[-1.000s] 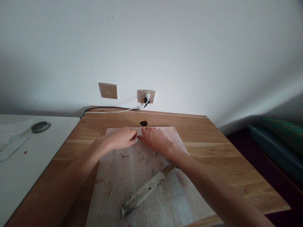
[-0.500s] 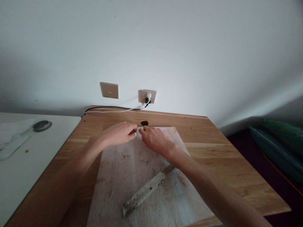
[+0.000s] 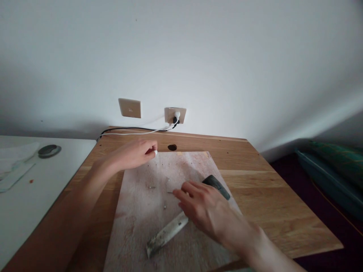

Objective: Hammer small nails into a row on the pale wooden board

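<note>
Right hand [image 3: 208, 209] has its fingers bent and hides the middle of the hammer [image 3: 168, 233], which lies across the board [image 3: 133, 219]; its grip I cannot tell. Left hand [image 3: 136, 154] is curled at the far edge, inside hidden. Small nails [image 3: 152, 187] lie blurred nearby.

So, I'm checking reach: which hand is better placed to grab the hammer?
Likely the right hand: it hides part of the hammer; the left hand is near the far edge of the board.

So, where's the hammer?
In the head view, the hammer lies slantwise on the board, black head near its right edge, middle hidden by the right hand.
</note>
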Demonstrator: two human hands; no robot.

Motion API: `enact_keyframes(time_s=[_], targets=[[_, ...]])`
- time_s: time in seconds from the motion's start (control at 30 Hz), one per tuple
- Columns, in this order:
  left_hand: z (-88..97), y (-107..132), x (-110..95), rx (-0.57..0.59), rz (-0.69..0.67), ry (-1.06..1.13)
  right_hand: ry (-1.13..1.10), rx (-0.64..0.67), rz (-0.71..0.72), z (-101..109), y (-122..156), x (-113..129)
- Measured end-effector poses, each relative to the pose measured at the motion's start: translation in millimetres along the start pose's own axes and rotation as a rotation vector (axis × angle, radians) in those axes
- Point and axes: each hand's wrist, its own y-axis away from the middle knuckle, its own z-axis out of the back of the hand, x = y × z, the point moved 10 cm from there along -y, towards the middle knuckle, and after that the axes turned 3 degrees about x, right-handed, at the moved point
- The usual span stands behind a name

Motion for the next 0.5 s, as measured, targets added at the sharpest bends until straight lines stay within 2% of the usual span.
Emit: enact_keyframes(time_s=[0.1,0.23,0.3,0.37,0.43,0.5], targets=[[11.6,5.8,-7.2,-0.042,-0.028,0.009,-0.146,-0.14,-0.12,10.0,36.5,-24.4],[23.5,17.8,-16.1,-0.099,-0.041,0.048,-0.227,-0.41,-0.264,5.0,96.9,-57.5],[25.2,26.1,-17.6,-0.122,-0.027,0.037,-0.146,-0.536,-0.399,-6.8,132.0,-79.0],[21.1,37.2,-15.9,-0.12,0.002,0.014,-0.07,-0.604,-0.541,-24.9,164.6,-100.3],[12.1,52.6,-9.9,-0.104,0.052,-0.018,-0.047,-0.564,-0.604,-48.7,184.0,-115.6],[-1.2,73.2,0.2,-0.077,0.133,-0.06,-0.065,-0.545,-0.605,-65.5,195.3,-122.9]])
